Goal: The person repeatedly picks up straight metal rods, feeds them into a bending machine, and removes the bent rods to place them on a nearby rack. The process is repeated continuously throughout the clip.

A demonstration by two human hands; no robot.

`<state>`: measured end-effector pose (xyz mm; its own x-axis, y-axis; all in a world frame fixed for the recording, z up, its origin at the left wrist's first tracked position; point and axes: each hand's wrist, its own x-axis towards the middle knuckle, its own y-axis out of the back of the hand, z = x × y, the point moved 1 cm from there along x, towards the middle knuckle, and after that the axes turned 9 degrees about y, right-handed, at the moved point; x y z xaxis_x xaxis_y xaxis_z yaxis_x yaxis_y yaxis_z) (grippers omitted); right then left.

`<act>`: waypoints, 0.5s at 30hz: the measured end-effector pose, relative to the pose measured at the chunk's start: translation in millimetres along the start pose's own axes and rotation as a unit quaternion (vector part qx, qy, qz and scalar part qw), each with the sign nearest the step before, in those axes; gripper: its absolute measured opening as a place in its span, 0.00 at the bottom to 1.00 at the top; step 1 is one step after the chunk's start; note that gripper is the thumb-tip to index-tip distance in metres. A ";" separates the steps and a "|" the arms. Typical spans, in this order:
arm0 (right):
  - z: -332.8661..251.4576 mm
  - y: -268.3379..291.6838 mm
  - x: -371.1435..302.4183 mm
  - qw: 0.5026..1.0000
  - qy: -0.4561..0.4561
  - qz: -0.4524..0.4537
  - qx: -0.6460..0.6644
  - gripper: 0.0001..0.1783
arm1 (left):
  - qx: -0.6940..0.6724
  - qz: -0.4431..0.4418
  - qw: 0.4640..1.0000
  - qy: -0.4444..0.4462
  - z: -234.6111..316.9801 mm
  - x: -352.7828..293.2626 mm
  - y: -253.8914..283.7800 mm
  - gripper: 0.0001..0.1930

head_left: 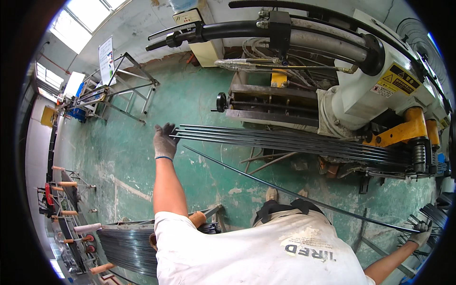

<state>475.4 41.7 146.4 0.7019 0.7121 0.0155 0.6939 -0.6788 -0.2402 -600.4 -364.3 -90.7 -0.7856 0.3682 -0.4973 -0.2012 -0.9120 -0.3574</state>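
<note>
My left hand (pixel 165 140), in a grey knit glove, is at the left ends of several long dark metal rods (pixel 266 137). Its thumb and fingers are apart and touch the rod ends. These rods run side by side to the right, into the machine's yellow clamp arm (pixel 399 129). At the far lower right, my gloved right hand (pixel 421 235) is closed round one end of a single metal rod (pixel 285 190). That rod slants up to the left across my front, its other end hanging free below the bundle.
The large white machine (pixel 356 104) fills the upper right, with a black handwheel (pixel 221 102) on its bed. A stack of dark rods (pixel 128 249) lies on a rack at lower left. More rods (pixel 434 216) are by my right hand. A metal frame (pixel 128 85) stands beyond.
</note>
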 end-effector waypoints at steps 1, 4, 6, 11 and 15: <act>-0.4 2.4 1.1 1.000 0.010 0.003 0.002 0.29 | -0.016 -0.078 0.997 0.019 1.9 -0.9 -8.8 0.45; 4.3 8.0 -0.7 0.996 0.060 0.059 -0.024 0.19 | -0.008 -0.138 0.990 0.021 -4.3 -18.0 -46.2 0.46; 11.3 35.0 19.7 0.997 0.075 0.020 -0.018 0.21 | -0.007 -0.171 0.984 0.037 -10.9 -38.4 -72.5 0.45; 24.0 27.3 10.4 0.992 0.098 0.056 -0.050 0.18 | 0.002 -0.192 0.981 0.028 -29.1 -79.6 -102.1 0.41; 43.9 48.4 40.8 0.991 0.100 0.059 -0.060 0.22 | 0.008 -0.261 0.964 0.047 -59.7 -95.4 -130.2 0.42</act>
<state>530.5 45.7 92.8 0.7887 0.5849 0.1891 0.6108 -0.7803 -0.1341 -464.4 -270.0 -43.9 -0.5194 0.7914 -0.3224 -0.5638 -0.6009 -0.5666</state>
